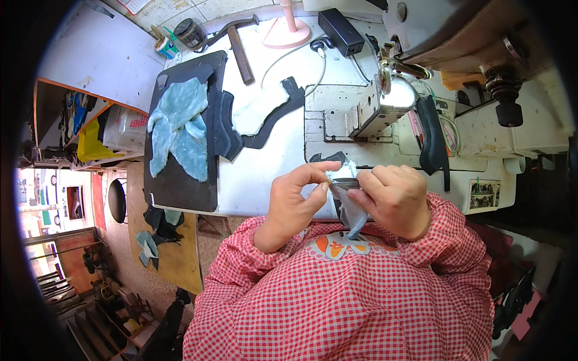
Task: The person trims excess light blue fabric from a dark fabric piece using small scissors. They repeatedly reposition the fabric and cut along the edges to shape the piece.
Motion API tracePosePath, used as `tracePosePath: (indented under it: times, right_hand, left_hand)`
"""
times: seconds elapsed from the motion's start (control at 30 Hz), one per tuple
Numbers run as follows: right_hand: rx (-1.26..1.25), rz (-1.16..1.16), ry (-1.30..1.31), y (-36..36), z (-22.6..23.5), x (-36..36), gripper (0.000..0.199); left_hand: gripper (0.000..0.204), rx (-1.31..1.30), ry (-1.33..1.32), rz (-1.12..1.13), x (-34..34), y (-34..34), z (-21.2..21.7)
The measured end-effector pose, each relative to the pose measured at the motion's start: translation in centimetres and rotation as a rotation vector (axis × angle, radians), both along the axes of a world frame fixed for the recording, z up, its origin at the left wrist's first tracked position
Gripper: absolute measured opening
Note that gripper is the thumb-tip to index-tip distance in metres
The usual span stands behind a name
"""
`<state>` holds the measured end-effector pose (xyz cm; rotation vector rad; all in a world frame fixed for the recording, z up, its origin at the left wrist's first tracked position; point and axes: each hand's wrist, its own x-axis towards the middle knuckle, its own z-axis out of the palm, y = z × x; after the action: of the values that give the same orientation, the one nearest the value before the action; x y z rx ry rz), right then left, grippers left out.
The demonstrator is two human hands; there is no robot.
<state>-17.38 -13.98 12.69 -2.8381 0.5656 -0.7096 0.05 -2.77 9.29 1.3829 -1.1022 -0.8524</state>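
A small piece of dark material with pale grey-blue fleece [353, 207] is held up close in front of my chest, at the table's front edge. My left hand [295, 204] pinches its left edge between thumb and forefinger. Curled over its right side, my right hand [392, 198] grips it with the thumb against the pale face. A narrow tail of the piece hangs down toward my checked smock. Part of the piece is hidden behind my fingers. Just beyond it, another dark scrap [328, 157] lies on the table.
Blue fleecy pieces [180, 120] lie on a black board [180, 195] at the left. Dark cut pieces [274, 126] lie beside it. A hammer [241, 57], a dark jar [190, 33], a pink stand [288, 35] and a black box [341, 31] stand behind. A sewing machine [481, 36] overhangs the right.
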Motion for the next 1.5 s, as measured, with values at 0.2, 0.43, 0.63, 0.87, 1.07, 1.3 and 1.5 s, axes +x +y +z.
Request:
tracePosePath:
  times: [0.2,0.43,0.63,0.87,1.07,1.3,1.5]
  right_hand:
    - [-0.081,0.018,0.053,0.0,0.4,0.1,0.022]
    - [-0.083,0.059,0.095,-0.1,0.5,0.0,0.020]
    - [0.424,-0.028,-0.132,-1.2,-1.3,-0.5,0.027]
    - [1.689,-0.038,-0.450,0.0,-4.4,0.8,0.015]
    - [0.729,-0.060,-0.517,-0.2,-4.3,2.1,0.025]
    - [0.075,0.190,-0.314,1.1,-3.9,2.0,0.035]
    - [0.075,0.290,-0.210,1.2,-4.2,1.4,0.036]
  left_hand:
    - [0.006,0.047,-0.047,0.002,-0.2,-0.2,0.3]
    - [0.005,0.089,-0.066,0.001,-0.3,-0.2,0.3]
    - [0.007,0.057,-0.001,0.004,0.2,0.1,0.0]
    - [0.001,-0.178,-0.137,-0.132,0.3,-0.3,-0.2]
    - [0.010,0.075,-0.325,0.090,1.0,1.1,-0.1]
    - [0.059,0.105,0.874,-0.127,0.2,1.7,-0.9]
    - [0.029,0.271,0.821,-0.001,0.9,0.9,-0.7]
